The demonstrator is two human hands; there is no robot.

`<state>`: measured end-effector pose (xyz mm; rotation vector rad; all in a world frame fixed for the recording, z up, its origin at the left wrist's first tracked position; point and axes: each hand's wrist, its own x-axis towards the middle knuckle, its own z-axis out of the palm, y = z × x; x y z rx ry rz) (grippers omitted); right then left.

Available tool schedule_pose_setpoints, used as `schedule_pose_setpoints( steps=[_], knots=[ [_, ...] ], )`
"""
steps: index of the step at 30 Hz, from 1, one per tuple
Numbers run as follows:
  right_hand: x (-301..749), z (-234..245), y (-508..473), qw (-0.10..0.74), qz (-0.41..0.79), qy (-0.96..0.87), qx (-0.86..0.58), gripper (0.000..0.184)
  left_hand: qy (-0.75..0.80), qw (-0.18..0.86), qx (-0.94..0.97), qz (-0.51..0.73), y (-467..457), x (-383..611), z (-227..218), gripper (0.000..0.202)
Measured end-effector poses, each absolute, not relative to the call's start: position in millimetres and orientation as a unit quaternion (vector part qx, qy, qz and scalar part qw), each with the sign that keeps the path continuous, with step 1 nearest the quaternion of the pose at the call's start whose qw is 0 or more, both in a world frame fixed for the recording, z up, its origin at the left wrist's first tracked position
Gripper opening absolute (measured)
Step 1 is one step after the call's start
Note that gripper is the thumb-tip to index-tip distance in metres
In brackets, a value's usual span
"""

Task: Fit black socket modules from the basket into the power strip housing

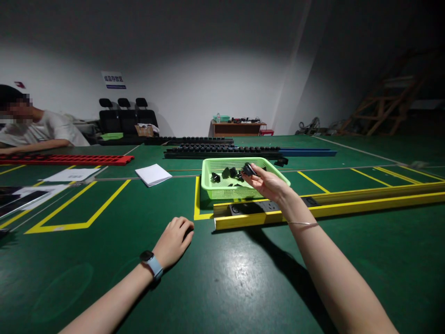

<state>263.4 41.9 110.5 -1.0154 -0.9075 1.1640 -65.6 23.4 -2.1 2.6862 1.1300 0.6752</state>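
My right hand (267,182) is raised over the near right side of a light green plastic basket (222,194). Its fingers are closed on a small black socket module (249,169). Several similar black modules (226,173) lie loose inside the basket. Just in front of it runs a long yellow channel (333,208), with black socket modules (271,206) seated near its left end; my right forearm crosses above and hides part of it. My left hand (174,240) rests on the green table left of the channel, fingers curled in, with nothing visible in them.
White paper (153,175) lies left of the basket. Behind are dark rails (222,152) full of black modules and a blue channel (308,152). A red rail (66,160) is at the left, near a seated person (57,127). Yellow tape marks the green table (222,287).
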Motion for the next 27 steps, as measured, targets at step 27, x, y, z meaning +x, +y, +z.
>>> schedule_pose_setpoints(
  steps=[27],
  knots=[
    [171,40,28,0.306,0.125,-0.826,-0.456,0.058,0.380,0.055,0.898,0.215,24,-65,-4,0.015]
  ],
)
